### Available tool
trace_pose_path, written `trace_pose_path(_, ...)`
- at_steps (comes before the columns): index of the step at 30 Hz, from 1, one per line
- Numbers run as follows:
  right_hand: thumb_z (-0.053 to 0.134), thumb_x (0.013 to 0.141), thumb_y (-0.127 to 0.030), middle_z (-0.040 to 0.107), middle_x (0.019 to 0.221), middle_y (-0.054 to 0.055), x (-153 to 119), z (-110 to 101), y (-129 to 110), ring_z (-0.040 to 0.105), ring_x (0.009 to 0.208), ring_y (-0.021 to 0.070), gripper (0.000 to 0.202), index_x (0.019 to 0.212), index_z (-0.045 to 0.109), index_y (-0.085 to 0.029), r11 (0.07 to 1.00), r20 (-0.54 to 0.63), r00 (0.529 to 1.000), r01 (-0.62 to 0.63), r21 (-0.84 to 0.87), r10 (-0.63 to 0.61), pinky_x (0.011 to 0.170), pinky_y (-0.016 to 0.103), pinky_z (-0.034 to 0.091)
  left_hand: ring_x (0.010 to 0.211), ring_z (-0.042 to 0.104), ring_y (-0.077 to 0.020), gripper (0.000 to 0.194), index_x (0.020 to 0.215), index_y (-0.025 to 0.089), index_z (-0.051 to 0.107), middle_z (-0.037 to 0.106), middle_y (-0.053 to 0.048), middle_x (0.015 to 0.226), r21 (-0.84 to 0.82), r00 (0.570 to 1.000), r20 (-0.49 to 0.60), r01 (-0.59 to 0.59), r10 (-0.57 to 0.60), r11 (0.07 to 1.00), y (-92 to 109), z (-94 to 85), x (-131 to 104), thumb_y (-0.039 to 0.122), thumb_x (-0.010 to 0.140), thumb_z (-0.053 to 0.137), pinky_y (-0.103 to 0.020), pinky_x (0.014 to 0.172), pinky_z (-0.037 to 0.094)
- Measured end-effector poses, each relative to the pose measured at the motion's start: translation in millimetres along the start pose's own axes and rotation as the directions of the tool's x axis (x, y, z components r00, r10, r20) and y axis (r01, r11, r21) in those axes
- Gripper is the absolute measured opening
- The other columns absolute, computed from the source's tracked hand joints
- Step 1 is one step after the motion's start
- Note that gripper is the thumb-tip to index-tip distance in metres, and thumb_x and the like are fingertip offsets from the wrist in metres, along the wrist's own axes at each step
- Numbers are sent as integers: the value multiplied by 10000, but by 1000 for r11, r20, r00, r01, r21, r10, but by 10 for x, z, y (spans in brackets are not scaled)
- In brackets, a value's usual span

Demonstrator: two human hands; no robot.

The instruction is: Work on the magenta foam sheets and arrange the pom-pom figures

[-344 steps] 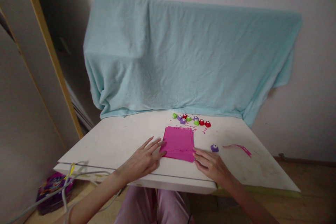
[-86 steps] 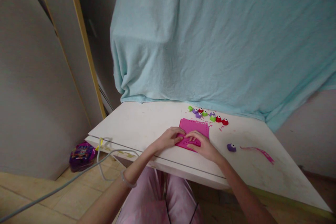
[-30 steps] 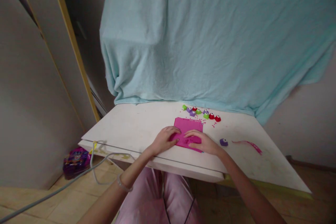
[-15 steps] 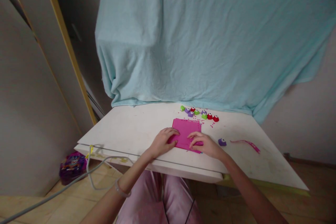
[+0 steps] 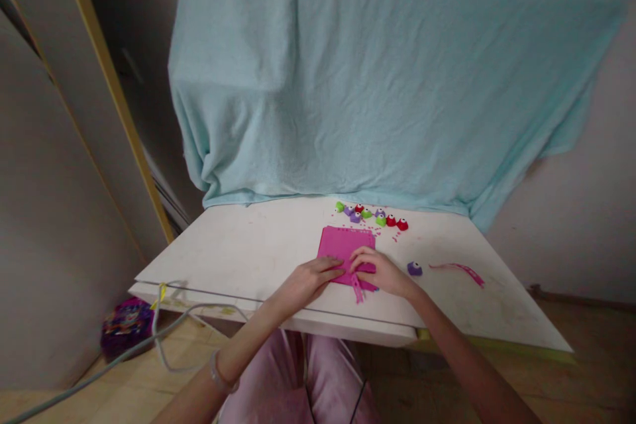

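Observation:
A square pink sheet of paper (image 5: pixel 335 244), with punched holes along its far and right edges, lies on the white table. My left hand (image 5: pixel 314 273) rests on its near left part, fingers stretched out and open. Over the near right part, my right hand (image 5: pixel 381 271) is closed, thumb and fingers pinching a narrow pink paper strip (image 5: pixel 356 289). The strip hangs toward the table's front edge and seems to have holes in it. Whether it is still joined to the sheet is hidden by my fingers.
Several small punch-like pieces (image 5: pixel 380 220) in green, purple and red, with white tops, stand behind the sheet among pink paper bits. Rightward lie a purple one (image 5: pixel 414 269) and a loose punched strip (image 5: pixel 462 267). A grey cable (image 5: pixel 199 305) hangs at the front left.
The narrow strip now sticks out toward me from my right fingers. My left hand has shifted nearer the right one. The view has moved slightly.

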State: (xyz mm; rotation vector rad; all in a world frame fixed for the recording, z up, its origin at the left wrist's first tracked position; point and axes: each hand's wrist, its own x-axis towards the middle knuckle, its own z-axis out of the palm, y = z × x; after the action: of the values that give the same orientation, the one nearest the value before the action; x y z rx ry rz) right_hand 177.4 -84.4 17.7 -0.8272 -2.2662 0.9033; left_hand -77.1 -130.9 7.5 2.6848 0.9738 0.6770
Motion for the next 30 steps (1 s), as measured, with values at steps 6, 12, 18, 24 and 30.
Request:
trace_pose_path(6,677,815,-163,600,1060,52,-14,-3,8,580,1025,201,64,838,705,-215,1000,4,1000,-3,20,3,945,342,430,1347,413,-188,534,1359,291,496,438,-29,1466,52,999,53,-16,13,999,-34,29,-36,70,873,465,-381,1140,347)
trace_pose_path(12,666,844,-222,585,1094,63,-163,-77,-18,577,1046,207,65,835,730,-220,998,52,998,-49,27,48,965,358,426,1346,412,-186,544,1360,286,495,438,-30,1466,60,998,56,-5,1,998,-27,31,-33,62,865,459,-381,1137,346)
trace_pose_path(18,635,862,-209,567,1234,71,-308,-171,-81,525,1172,223,164,1001,715,-243,997,100,994,-43,69,36,1030,379,390,1308,437,-176,528,1376,302,464,471,-23,1424,73,999,50,2,-5,997,8,-5,-7,91,893,445,-354,1110,370)
trace_pose_path(24,607,843,-124,610,1155,66,-243,-138,-79,557,1117,209,272,1079,680,-237,997,36,998,-51,63,49,1003,363,412,1178,497,-212,463,1381,285,452,536,-66,1267,156,999,38,31,-38,987,148,-19,126,206,925,458,-394,1040,406)
trace_pose_path(30,642,820,-126,613,1051,48,-167,-70,18,586,1014,194,137,889,712,-222,998,-25,998,-57,20,57,935,336,447,1098,483,-235,460,1389,299,428,514,-86,1202,273,989,27,135,-148,952,389,41,260,280,931,467,-385,915,466)
